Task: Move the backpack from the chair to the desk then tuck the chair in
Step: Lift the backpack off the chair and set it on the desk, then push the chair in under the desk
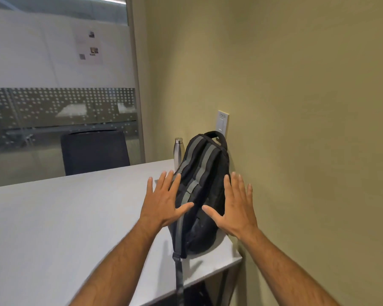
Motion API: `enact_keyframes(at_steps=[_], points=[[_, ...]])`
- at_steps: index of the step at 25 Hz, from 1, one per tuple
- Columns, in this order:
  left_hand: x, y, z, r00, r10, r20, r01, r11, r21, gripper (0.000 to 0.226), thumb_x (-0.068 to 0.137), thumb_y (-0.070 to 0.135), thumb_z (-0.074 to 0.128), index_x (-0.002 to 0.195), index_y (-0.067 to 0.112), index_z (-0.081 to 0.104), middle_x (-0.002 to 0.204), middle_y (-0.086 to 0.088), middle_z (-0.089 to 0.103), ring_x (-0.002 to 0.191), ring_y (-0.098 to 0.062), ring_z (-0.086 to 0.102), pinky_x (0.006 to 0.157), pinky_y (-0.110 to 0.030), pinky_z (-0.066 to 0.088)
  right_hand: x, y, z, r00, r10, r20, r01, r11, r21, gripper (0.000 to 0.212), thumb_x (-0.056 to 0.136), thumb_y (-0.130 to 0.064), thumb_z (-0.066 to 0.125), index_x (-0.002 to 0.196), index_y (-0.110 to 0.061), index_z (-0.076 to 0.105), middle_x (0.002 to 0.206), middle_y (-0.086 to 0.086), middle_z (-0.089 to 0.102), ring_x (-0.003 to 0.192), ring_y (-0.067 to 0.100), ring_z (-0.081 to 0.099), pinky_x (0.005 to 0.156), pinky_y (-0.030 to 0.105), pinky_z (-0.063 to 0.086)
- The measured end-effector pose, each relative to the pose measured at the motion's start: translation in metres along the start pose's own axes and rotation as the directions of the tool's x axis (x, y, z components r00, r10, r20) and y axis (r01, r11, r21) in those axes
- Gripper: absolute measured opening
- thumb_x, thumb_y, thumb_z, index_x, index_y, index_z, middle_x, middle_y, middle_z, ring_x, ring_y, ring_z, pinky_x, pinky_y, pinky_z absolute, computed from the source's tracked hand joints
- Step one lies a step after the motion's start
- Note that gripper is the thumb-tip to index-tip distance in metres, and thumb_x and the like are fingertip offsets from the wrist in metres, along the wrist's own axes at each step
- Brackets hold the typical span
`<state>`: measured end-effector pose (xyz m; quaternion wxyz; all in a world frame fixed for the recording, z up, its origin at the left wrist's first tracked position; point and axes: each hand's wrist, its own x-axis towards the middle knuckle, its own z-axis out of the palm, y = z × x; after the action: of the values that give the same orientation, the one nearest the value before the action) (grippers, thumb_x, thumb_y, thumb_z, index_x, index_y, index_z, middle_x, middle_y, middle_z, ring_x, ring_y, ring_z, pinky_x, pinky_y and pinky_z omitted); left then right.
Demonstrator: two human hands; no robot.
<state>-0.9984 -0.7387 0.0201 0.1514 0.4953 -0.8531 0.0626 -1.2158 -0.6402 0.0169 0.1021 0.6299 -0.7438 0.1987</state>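
Reaching forward with both bare forearms, nearest the lens. Spreading the left hand (164, 202) flat, fingers splayed, gripping nothing. Spreading the right hand (234, 208) likewise, palm facing forward, gripping nothing. Flanking the black fabric backpack with grey stripes (202, 191), one hand on each side; contact with the fabric not determinable from this view.

Resting already on the pale grey rectangular desk (64, 217), at its near right corner, leaning against or just beside the olive-green wall (296, 107). Dangling one black webbing strap (179, 268) over the near desk edge. Standing just behind the pack: a slim brushed-steel water bottle (178, 154), upright, close enough to be knocked.

Judging handling: soft-sided and padded, sagging slightly, probably light to moderate in weight, not fragile, not slippery. Taking hold best at the black top carry handle (217, 135) for lifting, or pressing on both padded flanks for nudging. Avoiding the loose strap as a lifting point, since it would swing the load.

Judging progress: transfer to the desk apparently complete; tucking of the chair remaining. Showing only a dark mesh-backed office chair (95, 151) at the far side; the chair to be tucked not clearly in view.
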Motion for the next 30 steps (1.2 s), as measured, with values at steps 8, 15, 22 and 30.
enact_keyframes(at_steps=[8,15,22,30], points=[[-0.147,0.005,-0.016,0.996,-0.084,0.029,0.083,0.995,0.053,0.109,0.074,0.097,0.007,0.160,0.030,0.009,0.168,-0.004,0.000,0.154,-0.033,-0.002,0.120,-0.065,-0.006,-0.101,-0.033,-0.004,0.994,-0.074,0.079,0.075,0.997,-0.021,0.121,0.073,-0.099,0.012,0.161,-0.018,-0.006,0.169,0.011,-0.014,0.155,0.031,-0.017,0.122,0.058,-0.013],[-0.271,-0.015,-0.029,0.998,-0.066,0.020,0.064,0.996,0.054,0.105,0.080,0.093,0.022,0.160,0.024,0.018,0.168,-0.006,0.007,0.154,-0.034,0.008,0.121,-0.065,-0.003,-0.200,-0.096,-0.007,0.991,-0.099,0.087,0.097,0.995,0.030,0.118,0.077,-0.096,0.020,0.161,-0.013,0.014,0.169,0.014,0.008,0.156,0.036,0.007,0.123,0.057,-0.003],[-0.407,-0.056,-0.075,0.987,-0.098,0.126,0.091,0.994,0.061,0.112,0.076,0.097,0.015,0.159,0.028,-0.013,0.165,0.000,-0.025,0.152,-0.025,-0.024,0.117,-0.056,-0.023,-0.305,-0.171,-0.039,0.990,-0.080,0.119,0.080,0.997,0.012,0.120,0.072,-0.098,0.006,0.160,-0.019,-0.010,0.168,0.009,-0.017,0.154,0.028,-0.019,0.122,0.058,-0.015],[-0.527,-0.085,-0.120,0.973,-0.158,0.166,0.146,0.986,0.081,0.113,0.075,0.097,0.014,0.159,0.026,-0.011,0.166,-0.002,-0.020,0.154,-0.024,-0.018,0.122,-0.059,-0.012,-0.404,-0.238,-0.079,0.985,-0.124,0.119,0.116,0.991,0.072,0.115,0.078,-0.095,0.014,0.160,-0.017,-0.009,0.169,0.009,-0.014,0.156,0.027,-0.015,0.124,0.060,-0.008]])
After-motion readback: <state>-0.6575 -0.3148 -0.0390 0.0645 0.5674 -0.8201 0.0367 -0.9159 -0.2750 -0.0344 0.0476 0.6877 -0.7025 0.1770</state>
